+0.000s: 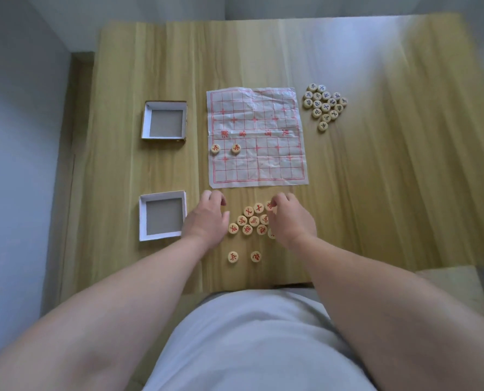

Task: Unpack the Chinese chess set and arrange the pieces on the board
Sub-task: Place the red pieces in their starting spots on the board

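While two red pieces (226, 149) are sitting on the paper board (263, 114), both hands are working the red pile (249, 221).
Right hand (290, 218) is pinching one piece; left hand (206, 218) is curling loosely, empty, on the bench (390, 179).

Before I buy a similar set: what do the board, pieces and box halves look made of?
Board: thin paper or plastic sheet, creased and wrinkled. Red-marked pieces: pale wood, apparently, matte with painted characters. Box halves: white-lined cardboard, with thin folded walls.
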{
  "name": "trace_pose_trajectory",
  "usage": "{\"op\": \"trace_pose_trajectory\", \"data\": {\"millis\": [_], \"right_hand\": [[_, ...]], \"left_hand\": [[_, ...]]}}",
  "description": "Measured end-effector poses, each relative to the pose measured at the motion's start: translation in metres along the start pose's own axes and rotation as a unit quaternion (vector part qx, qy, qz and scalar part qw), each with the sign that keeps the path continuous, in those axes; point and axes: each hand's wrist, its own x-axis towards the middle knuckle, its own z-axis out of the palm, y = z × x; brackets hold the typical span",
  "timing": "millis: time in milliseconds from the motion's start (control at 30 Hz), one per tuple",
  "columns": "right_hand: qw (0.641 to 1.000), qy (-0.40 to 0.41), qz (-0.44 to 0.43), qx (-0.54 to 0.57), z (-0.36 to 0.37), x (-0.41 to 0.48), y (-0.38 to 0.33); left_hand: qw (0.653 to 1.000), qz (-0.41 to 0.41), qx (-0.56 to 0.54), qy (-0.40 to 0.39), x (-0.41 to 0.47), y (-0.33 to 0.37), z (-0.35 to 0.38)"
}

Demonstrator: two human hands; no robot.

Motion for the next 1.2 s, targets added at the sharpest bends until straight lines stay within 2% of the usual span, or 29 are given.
{"op": "trace_pose_trajectory", "data": {"millis": [233,533,933,1100,1200], "right_hand": [[1.000,-0.004,0.013,-0.016,0.022,-0.044,0.025],[0.999,-0.016,0.025,-0.018,0.033,-0.061,0.019],[0.999,-0.024,0.012,-0.021,0.034,-0.062,0.026],[1.000,-0.002,0.021,-0.012,0.018,-0.046,0.026],[0.999,0.022,0.039,0.003,0.000,-0.021,0.022]], "left_hand": [[0.998,0.039,0.004,-0.045,-0.045,-0.014,0.020],[0.983,0.117,0.089,-0.106,-0.071,-0.019,0.032],[0.982,0.148,0.086,-0.078,-0.067,-0.020,0.031],[0.984,0.170,0.046,-0.022,-0.044,-0.006,0.018],[0.988,0.155,0.024,0.006,-0.006,0.017,0.002]]}}
